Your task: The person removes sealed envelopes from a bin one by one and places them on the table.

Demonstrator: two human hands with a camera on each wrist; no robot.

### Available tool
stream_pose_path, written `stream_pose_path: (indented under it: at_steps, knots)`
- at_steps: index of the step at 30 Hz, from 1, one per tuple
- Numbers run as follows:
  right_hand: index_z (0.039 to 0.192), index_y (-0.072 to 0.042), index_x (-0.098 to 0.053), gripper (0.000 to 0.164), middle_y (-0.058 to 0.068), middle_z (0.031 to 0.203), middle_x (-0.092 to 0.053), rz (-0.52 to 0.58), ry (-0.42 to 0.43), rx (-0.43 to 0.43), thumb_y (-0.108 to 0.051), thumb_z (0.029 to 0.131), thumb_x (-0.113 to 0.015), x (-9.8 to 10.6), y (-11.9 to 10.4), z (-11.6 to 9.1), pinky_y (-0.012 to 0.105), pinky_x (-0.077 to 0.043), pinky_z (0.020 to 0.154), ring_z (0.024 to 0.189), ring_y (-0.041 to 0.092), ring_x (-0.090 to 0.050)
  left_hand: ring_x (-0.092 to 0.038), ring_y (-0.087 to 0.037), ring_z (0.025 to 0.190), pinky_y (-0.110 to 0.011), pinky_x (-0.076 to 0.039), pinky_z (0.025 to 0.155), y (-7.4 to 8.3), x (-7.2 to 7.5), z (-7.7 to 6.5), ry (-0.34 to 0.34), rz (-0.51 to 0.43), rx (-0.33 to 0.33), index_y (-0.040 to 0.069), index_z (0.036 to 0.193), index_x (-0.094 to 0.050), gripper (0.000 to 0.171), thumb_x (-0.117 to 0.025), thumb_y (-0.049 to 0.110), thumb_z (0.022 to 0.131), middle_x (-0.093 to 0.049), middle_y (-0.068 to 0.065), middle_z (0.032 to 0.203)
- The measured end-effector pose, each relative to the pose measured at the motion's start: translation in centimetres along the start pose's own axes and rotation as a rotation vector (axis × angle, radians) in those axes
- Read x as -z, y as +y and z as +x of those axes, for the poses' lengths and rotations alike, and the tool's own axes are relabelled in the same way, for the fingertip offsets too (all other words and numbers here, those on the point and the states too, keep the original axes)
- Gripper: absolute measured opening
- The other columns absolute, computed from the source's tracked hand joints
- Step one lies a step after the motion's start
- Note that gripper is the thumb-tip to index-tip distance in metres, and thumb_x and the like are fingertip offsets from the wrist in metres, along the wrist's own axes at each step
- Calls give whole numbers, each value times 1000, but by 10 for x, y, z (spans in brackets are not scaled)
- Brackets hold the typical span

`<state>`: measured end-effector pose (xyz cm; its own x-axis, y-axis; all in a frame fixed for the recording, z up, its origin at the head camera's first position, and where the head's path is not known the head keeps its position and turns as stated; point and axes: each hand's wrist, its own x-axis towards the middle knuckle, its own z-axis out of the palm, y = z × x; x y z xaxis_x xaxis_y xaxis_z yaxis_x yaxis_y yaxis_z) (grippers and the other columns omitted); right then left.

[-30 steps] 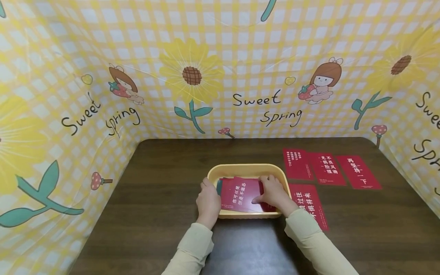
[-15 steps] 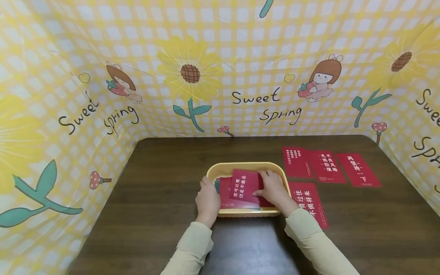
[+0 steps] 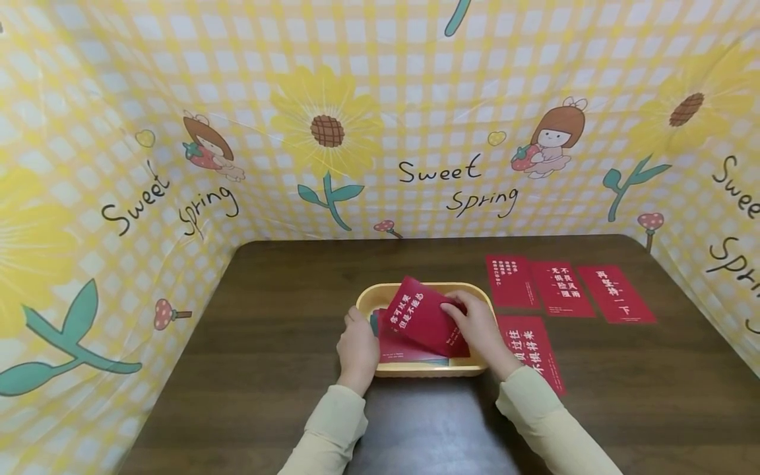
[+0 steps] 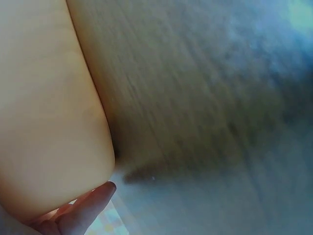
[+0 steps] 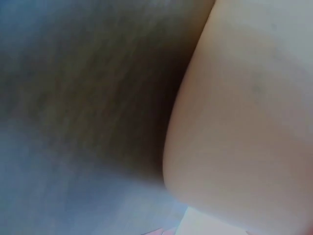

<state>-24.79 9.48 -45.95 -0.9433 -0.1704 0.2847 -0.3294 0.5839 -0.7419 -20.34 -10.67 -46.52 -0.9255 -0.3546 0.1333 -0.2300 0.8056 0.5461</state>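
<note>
In the head view, a yellow plastic bin [image 3: 432, 373] with rounded corners stands on the table. My left hand [image 3: 358, 348] grips its left end, fingers at the rim. My right hand [image 3: 478, 328] pinches a red card [image 3: 423, 313] with white Chinese writing by its right part. The card is tilted above the bin, its upper corner level with the far rim. Beneath it, another red card [image 3: 394, 348] lies in the bin with a sliver of green at its left. In the left wrist view a finger [image 4: 90, 208] shows at the bottom; the right wrist view shows mostly blurred skin.
Right of the bin, red cards lie on the dark wooden table [image 3: 267, 343]: one at the back left [image 3: 512, 284], a middle card [image 3: 561, 290], a far-right card [image 3: 617, 295] and a nearer card [image 3: 543, 369] partly behind my right sleeve. A yellow checked cloth [image 3: 368, 59] surrounds the table.
My right hand has lifted the top red card off the others in the bin and turned it at a slant. My left hand has kept its place at the bin's left end.
</note>
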Motion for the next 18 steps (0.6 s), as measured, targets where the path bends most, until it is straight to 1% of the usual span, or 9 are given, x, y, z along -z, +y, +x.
stream_pose_path:
  at_steps: [2, 4, 9, 12, 15, 18]
  knots:
    - [104, -1, -69, 17, 13, 98, -68, 53, 32, -30, -9, 90, -69, 2, -2, -3, 43, -52, 79, 84, 26, -60, -65, -43, 73, -53, -55, 65, 0, 0, 0, -3, -4, 4, -10, 112, -43, 42, -71, 0, 82, -52, -23, 93]
    - [104, -1, -69, 17, 13, 97, -69, 80, 55, -48, -9, 90, -69, 4, -2, -5, 40, -53, 75, 81, 24, -60, -65, -43, 74, -53, -55, 65, 0, -1, -1, -6, -9, 9, -10, 113, -43, 41, -70, -1, 83, -52, -23, 92]
    - [102, 0, -70, 16, 14, 92, -69, 97, 111, -28, -8, 89, -71, 7, 1, -7, 31, -53, 67, 75, 23, -60, -65, -42, 75, -53, -55, 67, -1, -4, -1, -14, -11, 21, -10, 115, -42, 42, -69, -1, 84, -52, -23, 93]
    - [100, 0, -70, 14, 13, 88, -69, 120, 129, -20, -7, 88, -71, 11, 3, -9, 26, -51, 63, 73, 22, -60, -65, -41, 74, -52, -55, 66, -2, -5, -2, -19, -4, 32, -10, 115, -42, 43, -69, 0, 84, -52, -23, 94]
    - [98, 2, -69, 12, 14, 86, -69, 142, 168, -15, -6, 89, -70, 19, 5, -11, 22, -49, 61, 72, 20, -61, -65, -41, 73, -52, -55, 66, -3, -6, -3, -21, -4, 38, -10, 116, -42, 42, -69, 0, 84, -52, -23, 94]
    - [98, 4, -67, 12, 16, 85, -69, 152, 225, -12, -5, 90, -69, 32, 6, -14, 18, -47, 61, 72, 12, -60, -65, -42, 73, -53, -55, 65, -5, -6, -4, -26, -9, 39, -10, 116, -41, 42, -68, -1, 85, -52, -24, 95]
